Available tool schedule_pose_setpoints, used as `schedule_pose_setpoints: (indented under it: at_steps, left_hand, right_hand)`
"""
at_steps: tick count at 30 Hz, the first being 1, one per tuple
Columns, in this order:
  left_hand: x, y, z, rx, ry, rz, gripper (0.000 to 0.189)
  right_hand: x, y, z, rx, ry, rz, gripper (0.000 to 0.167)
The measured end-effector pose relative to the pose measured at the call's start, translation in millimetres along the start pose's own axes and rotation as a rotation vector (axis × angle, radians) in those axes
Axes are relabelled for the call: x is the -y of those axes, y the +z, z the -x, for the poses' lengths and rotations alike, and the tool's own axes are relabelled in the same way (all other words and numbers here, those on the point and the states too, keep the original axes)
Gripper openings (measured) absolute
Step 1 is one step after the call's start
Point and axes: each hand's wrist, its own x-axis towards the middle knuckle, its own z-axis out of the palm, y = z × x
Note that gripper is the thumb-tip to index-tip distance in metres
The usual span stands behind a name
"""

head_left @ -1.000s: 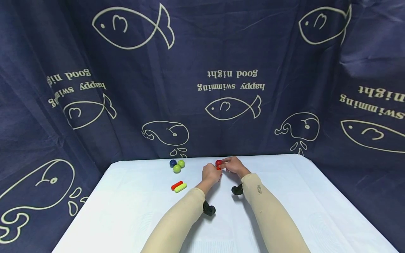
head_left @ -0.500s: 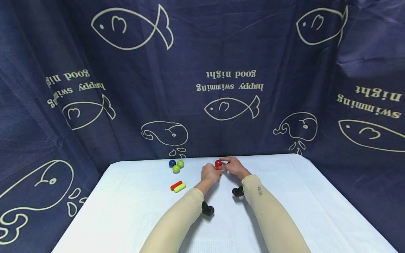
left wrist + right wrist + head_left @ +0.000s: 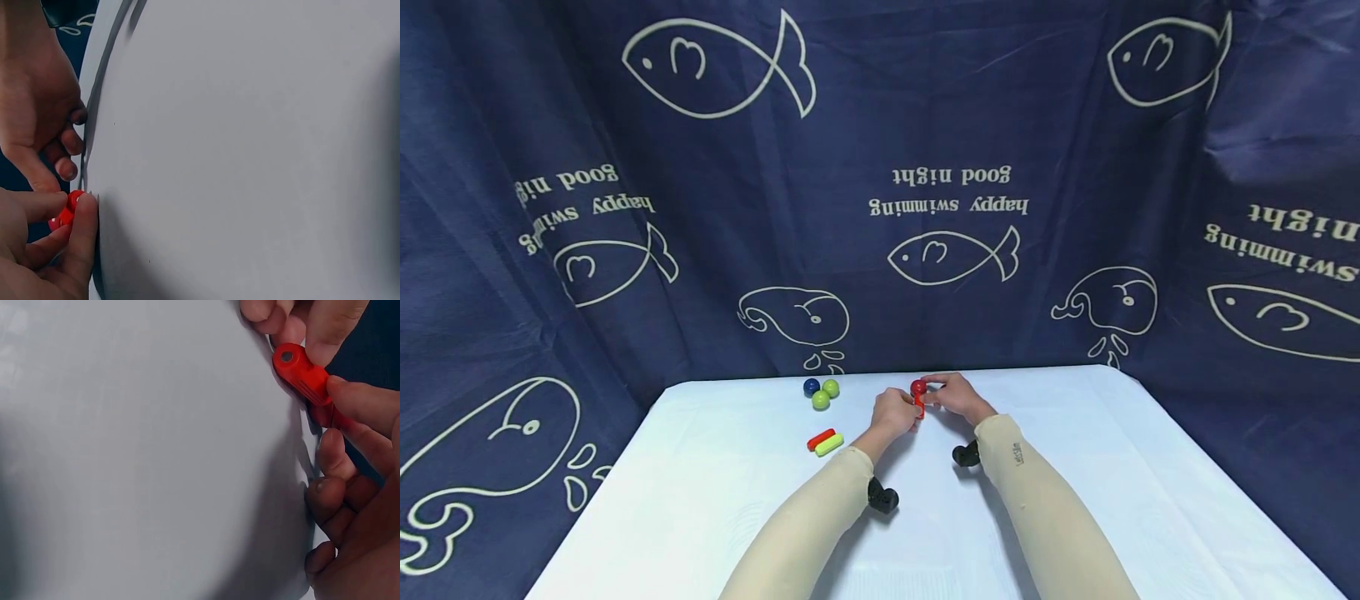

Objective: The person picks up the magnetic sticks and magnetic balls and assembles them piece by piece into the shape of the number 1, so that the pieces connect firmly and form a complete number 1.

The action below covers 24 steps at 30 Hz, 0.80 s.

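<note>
In the head view a small red ball [image 3: 918, 387] and a short red rod [image 3: 919, 406] lie end to end near the table's far edge. My left hand [image 3: 892, 412] pinches the rod, thumb and fingertips at its side. My right hand [image 3: 953, 393] pinches the ball from the right, its index finger along the ball and its thumb where ball and rod meet. A dark round spot shows on the rod's near end in the right wrist view, where the rod [image 3: 303, 374] partly covers the ball. Fingers hide much of both pieces in the left wrist view.
Left of the hands, a dark blue ball [image 3: 811, 387] and two green balls [image 3: 821, 400] sit grouped. Nearer me, a red rod [image 3: 821, 439] and a yellow-green rod [image 3: 830, 445] lie side by side. A navy cloth [image 3: 955, 317] hangs behind the white table [image 3: 700, 500].
My left hand has shifted slightly left, and more of the red rod now shows between the hands. My right hand has stayed at the ball.
</note>
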Motion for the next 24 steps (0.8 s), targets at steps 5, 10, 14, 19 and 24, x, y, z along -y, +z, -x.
schedule_pose_setpoints:
  at_steps: [5, 10, 14, 19, 24]
  left_hand:
    - [1.0, 1.9, -2.0, -0.009, 0.006, 0.012, 0.011]
    - [3.1, 3.9, -3.3, -0.016, 0.04, 0.031, 0.008]
    - [3.7, 4.2, -2.8, -0.014, 0.061, 0.036, 0.007]
    - [2.8, 3.2, -2.6, 0.003, 0.042, 0.047, 0.009]
    - [2.5, 3.0, -2.5, 0.008, 0.028, 0.04, 0.013]
  right_hand:
    - [-0.2, 0.5, 0.8, 0.011, -0.008, -0.001, 0.053]
    - [0.7, -0.3, 0.4, 0.025, -0.009, 0.011, 0.06]
    - [1.2, -1.9, 1.3, 0.038, -0.021, 0.015, 0.063]
    - [1.1, -2.5, 2.5, 0.054, -0.038, 0.029, 0.064]
    - [1.3, -3.0, 2.1, 0.056, -0.044, 0.036, 0.063]
